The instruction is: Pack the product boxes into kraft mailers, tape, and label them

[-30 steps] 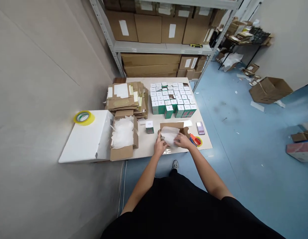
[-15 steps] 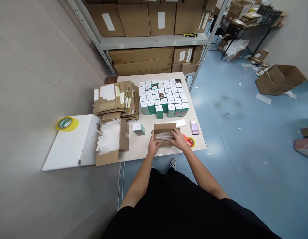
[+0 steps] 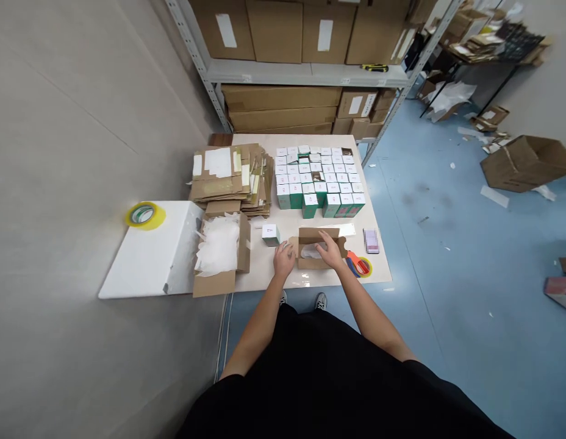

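An open cardboard box (image 3: 313,264) stands near the table's front edge, with white packing material (image 3: 309,250) inside. Over its right half, my right hand (image 3: 329,251) is held with the fingers spread, gripping nothing. My left hand (image 3: 283,261) is at the box's left side flap, between it and a single white-and-green carton (image 3: 271,235). Its fingers reach forward, apart and holding nothing visible; whether they touch the carton or flap I cannot tell. Just right of the box lies an orange tape dispenser (image 3: 357,263) with yellow tape.
Rows of white-and-green cartons (image 3: 320,171) fill the table's back. Flattened cardboard (image 3: 232,177) is stacked on the left, behind a box of white paper (image 3: 219,247). A tape roll (image 3: 144,215) rests on a white block (image 3: 141,262). Shelving (image 3: 305,73) stands behind.
My left hand has left the box's left wall and moved left toward the single carton. My right hand has lifted from the packing material, fingers spreading. The view has shifted left.
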Action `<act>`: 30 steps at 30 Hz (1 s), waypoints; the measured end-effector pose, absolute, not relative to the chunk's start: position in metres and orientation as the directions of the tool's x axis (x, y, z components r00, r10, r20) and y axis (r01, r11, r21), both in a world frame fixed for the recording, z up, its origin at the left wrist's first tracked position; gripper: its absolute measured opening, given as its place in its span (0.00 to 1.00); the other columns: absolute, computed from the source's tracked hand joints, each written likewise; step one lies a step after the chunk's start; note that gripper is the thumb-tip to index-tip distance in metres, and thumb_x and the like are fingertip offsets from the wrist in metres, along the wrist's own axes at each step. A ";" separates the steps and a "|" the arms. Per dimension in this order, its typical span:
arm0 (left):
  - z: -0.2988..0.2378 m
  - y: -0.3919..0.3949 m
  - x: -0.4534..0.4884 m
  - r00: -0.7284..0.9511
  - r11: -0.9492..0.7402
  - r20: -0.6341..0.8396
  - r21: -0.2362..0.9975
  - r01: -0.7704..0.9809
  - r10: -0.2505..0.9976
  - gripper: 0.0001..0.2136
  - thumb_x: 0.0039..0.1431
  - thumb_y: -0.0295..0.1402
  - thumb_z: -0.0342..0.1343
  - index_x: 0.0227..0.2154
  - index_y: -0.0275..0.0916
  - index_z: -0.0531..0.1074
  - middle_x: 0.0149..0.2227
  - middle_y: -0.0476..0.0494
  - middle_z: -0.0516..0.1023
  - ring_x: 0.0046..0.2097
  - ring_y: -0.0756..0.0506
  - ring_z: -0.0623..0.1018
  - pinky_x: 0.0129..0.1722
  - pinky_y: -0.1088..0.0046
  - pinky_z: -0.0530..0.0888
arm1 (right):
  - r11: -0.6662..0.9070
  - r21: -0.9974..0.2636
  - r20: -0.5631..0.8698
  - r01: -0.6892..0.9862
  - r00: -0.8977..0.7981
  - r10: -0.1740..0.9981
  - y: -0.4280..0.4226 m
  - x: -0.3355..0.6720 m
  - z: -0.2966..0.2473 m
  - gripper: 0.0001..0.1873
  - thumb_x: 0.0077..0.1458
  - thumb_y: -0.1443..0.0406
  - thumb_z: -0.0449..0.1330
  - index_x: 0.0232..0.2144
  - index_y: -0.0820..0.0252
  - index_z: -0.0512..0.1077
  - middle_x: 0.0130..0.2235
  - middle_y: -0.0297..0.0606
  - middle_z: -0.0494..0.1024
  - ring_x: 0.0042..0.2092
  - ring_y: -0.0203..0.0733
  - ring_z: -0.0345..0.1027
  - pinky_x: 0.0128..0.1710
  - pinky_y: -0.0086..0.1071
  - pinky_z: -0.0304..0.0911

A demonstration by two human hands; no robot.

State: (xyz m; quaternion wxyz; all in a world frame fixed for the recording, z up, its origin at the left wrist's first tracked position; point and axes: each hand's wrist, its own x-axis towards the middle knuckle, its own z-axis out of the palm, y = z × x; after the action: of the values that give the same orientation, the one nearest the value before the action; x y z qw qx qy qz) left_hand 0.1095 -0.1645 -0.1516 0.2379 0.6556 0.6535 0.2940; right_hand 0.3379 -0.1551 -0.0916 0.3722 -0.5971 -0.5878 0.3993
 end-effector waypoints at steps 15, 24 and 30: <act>-0.152 -0.077 -0.010 -0.197 0.352 -0.298 0.678 0.645 0.934 0.30 0.70 0.43 0.50 0.71 0.37 0.59 0.74 0.30 0.56 0.74 0.33 0.58 0.70 0.53 0.59 | -0.569 -0.797 -0.535 -0.203 -0.198 0.821 -0.088 0.119 -0.135 0.26 0.69 0.50 0.50 0.64 0.44 0.69 0.67 0.33 0.71 0.70 0.43 0.61 0.67 0.48 0.60; -0.153 -0.071 -0.026 -0.169 0.206 -0.122 0.672 0.711 0.978 0.28 0.66 0.38 0.55 0.66 0.33 0.68 0.70 0.26 0.63 0.70 0.29 0.66 0.69 0.50 0.62 | -0.553 -0.823 -0.536 -0.125 -0.147 0.831 -0.089 0.133 -0.127 0.30 0.70 0.50 0.46 0.67 0.52 0.66 0.63 0.47 0.75 0.61 0.46 0.73 0.60 0.45 0.69; -0.117 -0.071 -0.026 -0.219 0.133 0.013 0.760 0.636 0.976 0.26 0.69 0.42 0.54 0.67 0.38 0.69 0.71 0.33 0.63 0.71 0.32 0.64 0.70 0.53 0.63 | -0.436 -0.898 -0.433 0.060 0.066 0.899 -0.089 0.174 -0.128 0.32 0.67 0.48 0.52 0.67 0.54 0.67 0.68 0.46 0.69 0.66 0.49 0.67 0.61 0.45 0.67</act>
State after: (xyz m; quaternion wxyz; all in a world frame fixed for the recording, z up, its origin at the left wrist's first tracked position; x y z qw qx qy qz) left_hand -0.0256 -0.0714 -0.1174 0.2567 0.5697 0.7074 0.3305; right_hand 0.1739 -0.0887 -0.1277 0.3698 -0.6296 -0.3808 0.5673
